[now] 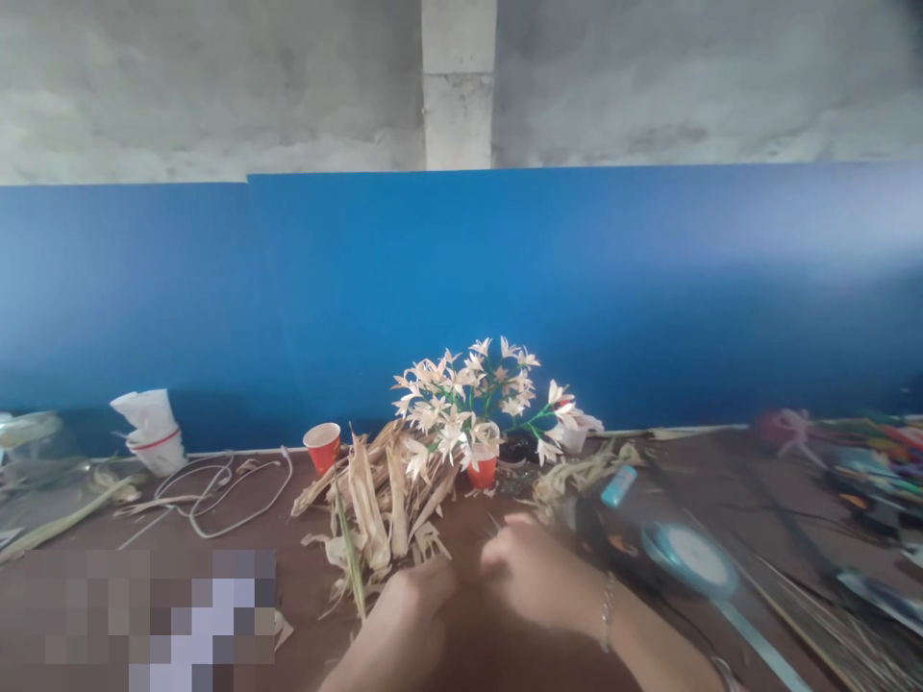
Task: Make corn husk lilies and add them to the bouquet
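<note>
My left hand (418, 601) is low in the middle, fingers curled and partly hidden; what they hold, if anything, I cannot make out. Just to its right, my right hand (534, 567) is closed, a bracelet on its wrist. A thin pointed tip shows by its fingers, too blurred to name. Dry corn husks (382, 500) are heaped beyond my left hand, with a greenish strip of husk (351, 553) beside it. Past both hands, pale handmade flowers (454, 423) on green stems stand in a red paper cup (482, 471).
Another red cup (322, 447), a white cable (209, 519) and a white cup (155, 447) stand or lie to the left. Rightward are a light-blue ribbon spool (696, 559), a small blue packet (618, 486) and coloured clutter (876, 461). A blue partition (346, 288) closes the back.
</note>
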Action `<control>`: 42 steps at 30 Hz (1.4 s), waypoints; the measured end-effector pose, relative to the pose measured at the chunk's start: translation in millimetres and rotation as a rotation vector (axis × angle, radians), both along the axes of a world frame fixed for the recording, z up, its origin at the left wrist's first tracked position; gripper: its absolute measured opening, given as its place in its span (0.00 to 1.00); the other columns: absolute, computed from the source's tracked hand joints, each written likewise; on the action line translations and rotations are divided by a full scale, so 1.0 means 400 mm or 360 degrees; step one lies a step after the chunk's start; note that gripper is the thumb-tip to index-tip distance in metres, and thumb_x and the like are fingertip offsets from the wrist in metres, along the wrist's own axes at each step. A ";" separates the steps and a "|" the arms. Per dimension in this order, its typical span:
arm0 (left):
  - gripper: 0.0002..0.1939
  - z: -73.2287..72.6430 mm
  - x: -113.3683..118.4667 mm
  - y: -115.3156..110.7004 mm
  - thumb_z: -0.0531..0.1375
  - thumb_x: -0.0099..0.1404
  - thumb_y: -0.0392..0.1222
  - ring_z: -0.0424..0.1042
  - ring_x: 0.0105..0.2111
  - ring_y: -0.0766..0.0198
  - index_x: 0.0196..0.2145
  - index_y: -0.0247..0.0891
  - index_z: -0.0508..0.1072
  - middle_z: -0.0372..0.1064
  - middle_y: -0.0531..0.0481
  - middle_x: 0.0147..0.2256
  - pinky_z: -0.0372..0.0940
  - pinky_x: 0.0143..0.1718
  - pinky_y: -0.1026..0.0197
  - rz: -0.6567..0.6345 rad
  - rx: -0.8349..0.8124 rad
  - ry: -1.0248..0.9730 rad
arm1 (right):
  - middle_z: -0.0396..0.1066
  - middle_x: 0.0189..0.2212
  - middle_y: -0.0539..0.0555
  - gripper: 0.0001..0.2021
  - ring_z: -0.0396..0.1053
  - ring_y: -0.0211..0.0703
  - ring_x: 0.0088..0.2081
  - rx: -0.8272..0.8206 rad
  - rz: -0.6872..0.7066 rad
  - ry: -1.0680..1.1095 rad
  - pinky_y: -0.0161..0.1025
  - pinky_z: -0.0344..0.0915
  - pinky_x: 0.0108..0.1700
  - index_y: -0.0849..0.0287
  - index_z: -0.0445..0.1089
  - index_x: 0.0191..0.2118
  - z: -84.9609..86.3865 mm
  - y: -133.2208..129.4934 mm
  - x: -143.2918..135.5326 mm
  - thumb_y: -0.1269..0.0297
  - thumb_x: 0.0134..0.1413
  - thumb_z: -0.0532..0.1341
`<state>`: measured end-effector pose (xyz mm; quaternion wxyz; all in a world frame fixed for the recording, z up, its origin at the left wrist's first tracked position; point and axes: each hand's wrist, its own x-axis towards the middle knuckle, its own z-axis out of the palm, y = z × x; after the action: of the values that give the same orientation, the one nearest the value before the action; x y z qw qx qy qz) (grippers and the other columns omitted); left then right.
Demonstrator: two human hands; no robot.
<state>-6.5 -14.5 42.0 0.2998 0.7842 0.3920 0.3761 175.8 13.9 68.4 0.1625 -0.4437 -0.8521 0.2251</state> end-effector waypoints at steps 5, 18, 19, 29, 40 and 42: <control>0.07 -0.032 0.000 0.026 0.55 0.53 0.32 0.64 0.24 0.65 0.21 0.36 0.72 0.66 0.52 0.21 0.56 0.26 0.66 0.0364 -0.0254 -0.0207 | 0.74 0.37 0.54 0.16 0.69 0.47 0.38 -0.0093 -0.0293 0.0615 0.41 0.62 0.42 0.55 0.72 0.42 0.017 0.022 0.025 0.57 0.45 0.61; 0.18 -0.043 0.018 0.033 0.67 0.43 0.52 0.49 0.11 0.77 0.18 0.34 0.69 0.57 0.60 0.11 0.44 0.15 0.71 0.0440 -0.1127 -0.1270 | 0.73 0.26 0.52 0.11 0.68 0.43 0.31 -0.0328 -0.0478 0.1248 0.35 0.63 0.33 0.61 0.72 0.30 -0.102 0.006 -0.060 0.57 0.45 0.60; 0.18 -0.045 0.021 0.035 0.67 0.43 0.52 0.51 0.12 0.76 0.18 0.34 0.69 0.58 0.59 0.11 0.46 0.15 0.70 0.0417 -0.1113 -0.1266 | 0.72 0.25 0.51 0.12 0.68 0.42 0.30 -0.0333 -0.0502 0.1225 0.34 0.62 0.32 0.61 0.72 0.29 -0.099 0.007 -0.068 0.57 0.45 0.60; 0.18 -0.051 0.048 0.042 0.68 0.42 0.52 0.52 0.12 0.75 0.19 0.33 0.70 0.59 0.57 0.12 0.47 0.16 0.69 0.0486 -0.1004 -0.1252 | 0.69 0.19 0.49 0.11 0.65 0.41 0.25 -0.0245 -0.0802 0.1406 0.33 0.61 0.28 0.60 0.67 0.22 -0.061 0.010 -0.069 0.57 0.41 0.61; 0.15 -0.006 0.097 0.017 0.68 0.43 0.47 0.53 0.13 0.75 0.18 0.35 0.68 0.55 0.60 0.11 0.51 0.18 0.71 0.0518 -0.1237 -0.1711 | 0.68 0.22 0.50 0.05 0.65 0.40 0.27 0.0921 -0.0443 0.0895 0.38 0.57 0.35 0.56 0.69 0.26 -0.086 -0.050 -0.060 0.67 0.48 0.56; 0.15 0.004 0.104 0.015 0.69 0.41 0.46 0.57 0.15 0.74 0.18 0.35 0.68 0.60 0.58 0.13 0.53 0.19 0.71 0.0502 -0.1235 -0.1766 | 0.69 0.24 0.50 0.05 0.66 0.41 0.29 0.1034 -0.0308 0.0788 0.40 0.57 0.37 0.54 0.70 0.30 -0.089 -0.044 -0.044 0.67 0.48 0.56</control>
<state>35.2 -8.6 43.4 0.6563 0.2457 0.3962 0.5933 158.1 -3.6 32.8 0.5142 -0.3798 -0.7685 0.0282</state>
